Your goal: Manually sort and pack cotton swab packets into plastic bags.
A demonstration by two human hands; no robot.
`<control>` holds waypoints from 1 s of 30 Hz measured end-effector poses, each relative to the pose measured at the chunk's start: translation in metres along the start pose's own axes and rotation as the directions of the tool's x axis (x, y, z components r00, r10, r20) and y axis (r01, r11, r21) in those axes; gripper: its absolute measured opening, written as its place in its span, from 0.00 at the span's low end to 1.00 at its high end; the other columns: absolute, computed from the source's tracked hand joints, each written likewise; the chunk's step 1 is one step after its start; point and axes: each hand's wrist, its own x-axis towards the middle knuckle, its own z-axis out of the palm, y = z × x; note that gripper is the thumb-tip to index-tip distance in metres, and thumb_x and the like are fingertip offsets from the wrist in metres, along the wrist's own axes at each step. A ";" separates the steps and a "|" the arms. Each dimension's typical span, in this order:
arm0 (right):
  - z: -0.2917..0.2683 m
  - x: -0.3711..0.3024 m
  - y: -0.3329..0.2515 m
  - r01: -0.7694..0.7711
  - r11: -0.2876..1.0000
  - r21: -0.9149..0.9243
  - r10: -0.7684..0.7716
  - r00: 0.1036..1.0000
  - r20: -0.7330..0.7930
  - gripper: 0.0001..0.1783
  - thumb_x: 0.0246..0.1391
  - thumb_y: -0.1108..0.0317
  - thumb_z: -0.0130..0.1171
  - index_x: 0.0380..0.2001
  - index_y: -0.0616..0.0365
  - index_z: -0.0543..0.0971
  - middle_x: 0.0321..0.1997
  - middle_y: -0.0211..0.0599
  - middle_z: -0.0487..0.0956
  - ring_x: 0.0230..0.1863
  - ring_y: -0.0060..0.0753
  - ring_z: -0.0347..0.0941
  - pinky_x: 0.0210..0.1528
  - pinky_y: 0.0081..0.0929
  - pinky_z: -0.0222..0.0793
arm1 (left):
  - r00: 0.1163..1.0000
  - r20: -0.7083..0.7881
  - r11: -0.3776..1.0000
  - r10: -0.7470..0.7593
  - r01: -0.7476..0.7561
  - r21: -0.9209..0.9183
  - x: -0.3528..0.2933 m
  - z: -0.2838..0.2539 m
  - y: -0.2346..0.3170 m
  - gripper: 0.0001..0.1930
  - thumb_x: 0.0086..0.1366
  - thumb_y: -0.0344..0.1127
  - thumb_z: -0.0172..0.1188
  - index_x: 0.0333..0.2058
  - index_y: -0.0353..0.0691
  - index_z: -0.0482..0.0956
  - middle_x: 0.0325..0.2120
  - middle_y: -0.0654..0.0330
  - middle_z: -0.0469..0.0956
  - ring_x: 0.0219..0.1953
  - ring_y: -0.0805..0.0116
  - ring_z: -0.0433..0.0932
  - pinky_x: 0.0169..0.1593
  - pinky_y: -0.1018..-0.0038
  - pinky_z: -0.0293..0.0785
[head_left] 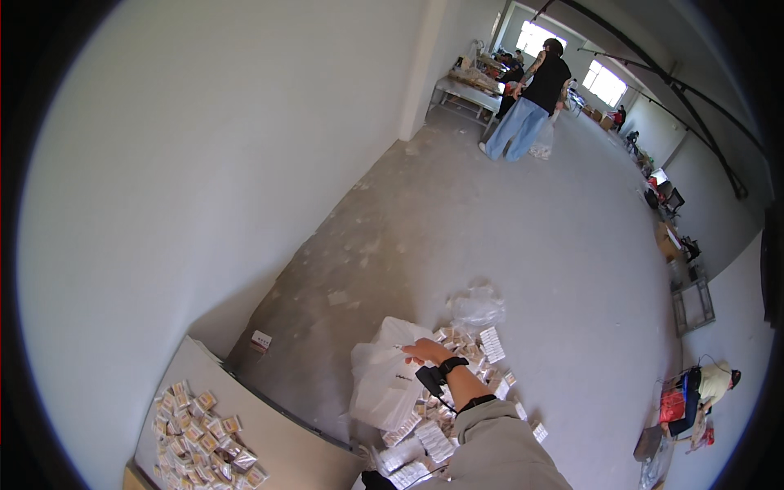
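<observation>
My right hand (426, 352) reaches out over the floor with its fingers closed on the upper edge of a white plastic bag (382, 390). The bag hangs loose and puffed out, with a small dark print on its side. A black band and a small black device sit on my right wrist. Below and beside the bag, a heap of small white packs (433, 441) lies on the floor, some stacked in rows. My left hand does not show; a black shape at the lower edge is too cut off to make out.
A table (282, 449) at the lower left bears a pile of small packs (200, 437). Crumpled clear plastic (478, 306) lies past the heap. A small box (261, 340) is by the wall. One person (539, 90) stands far off with a bag; another (706, 392) sits at right.
</observation>
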 end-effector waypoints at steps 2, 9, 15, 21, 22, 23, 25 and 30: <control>0.001 0.008 0.024 -0.028 0.998 -0.051 0.026 0.999 -0.048 0.25 0.45 0.53 0.49 0.05 0.60 0.71 0.19 0.38 0.78 0.23 0.31 0.73 0.30 0.27 0.66 | 1.000 0.021 1.000 0.007 -0.008 0.013 0.015 0.010 0.003 0.17 0.63 0.40 0.46 0.48 0.40 0.64 0.44 0.54 0.68 0.46 0.59 0.67 0.48 0.68 0.65; 0.016 0.012 0.059 -0.171 0.985 -0.038 0.157 0.958 -0.242 0.17 0.42 0.56 0.51 0.16 0.60 0.77 0.20 0.37 0.78 0.24 0.34 0.75 0.31 0.29 0.69 | 0.997 0.053 0.998 0.051 -0.053 0.034 0.044 0.023 0.007 0.16 0.63 0.40 0.46 0.47 0.39 0.65 0.42 0.54 0.69 0.44 0.60 0.68 0.47 0.69 0.66; 0.029 0.012 0.057 -0.305 0.862 -0.406 0.055 0.851 -0.523 0.19 0.44 0.56 0.52 0.35 0.58 0.75 0.39 0.43 0.77 0.42 0.42 0.74 0.42 0.37 0.67 | 0.994 0.072 0.995 0.080 -0.085 0.056 0.060 0.021 0.014 0.16 0.62 0.39 0.46 0.46 0.39 0.66 0.41 0.54 0.70 0.43 0.61 0.69 0.46 0.69 0.67; 0.030 0.010 0.070 -0.403 0.836 -0.373 0.137 0.811 -0.569 0.21 0.46 0.53 0.52 0.39 0.56 0.73 0.42 0.43 0.76 0.45 0.43 0.73 0.46 0.42 0.65 | 0.991 0.090 0.991 0.103 -0.110 0.075 0.080 0.022 0.020 0.16 0.62 0.39 0.46 0.46 0.38 0.67 0.40 0.55 0.71 0.42 0.62 0.70 0.45 0.70 0.67; 0.030 0.009 0.064 -0.410 0.832 -0.375 0.139 0.807 -0.574 0.22 0.46 0.52 0.52 0.39 0.56 0.72 0.42 0.43 0.76 0.45 0.44 0.72 0.46 0.42 0.66 | 0.989 0.092 0.990 0.113 -0.120 0.074 0.083 0.021 0.021 0.16 0.62 0.39 0.46 0.45 0.38 0.67 0.40 0.55 0.71 0.42 0.62 0.70 0.45 0.70 0.68; 0.032 0.011 0.055 -0.403 0.832 -0.382 0.129 0.810 -0.573 0.22 0.46 0.52 0.52 0.39 0.56 0.72 0.42 0.43 0.76 0.45 0.44 0.72 0.46 0.42 0.66 | 0.988 0.095 0.989 0.124 -0.131 0.071 0.087 0.021 0.021 0.15 0.62 0.39 0.46 0.45 0.38 0.67 0.40 0.55 0.71 0.42 0.62 0.70 0.45 0.70 0.68; 0.035 0.015 0.050 -0.386 0.829 -0.405 0.017 0.741 -0.671 0.23 0.45 0.51 0.53 0.39 0.57 0.72 0.43 0.44 0.74 0.46 0.45 0.71 0.46 0.41 0.66 | 0.987 0.102 0.988 0.124 -0.132 0.081 0.094 0.022 0.025 0.15 0.62 0.39 0.46 0.45 0.38 0.67 0.39 0.55 0.71 0.41 0.62 0.70 0.44 0.70 0.68; 0.035 0.010 0.050 -0.345 0.859 -0.378 -0.005 0.733 -0.681 0.23 0.42 0.53 0.57 0.38 0.59 0.72 0.45 0.46 0.67 0.47 0.49 0.68 0.46 0.40 0.67 | 0.983 0.122 0.983 0.140 -0.152 0.099 0.104 0.021 0.035 0.15 0.62 0.39 0.46 0.44 0.37 0.68 0.39 0.56 0.72 0.40 0.63 0.71 0.44 0.71 0.69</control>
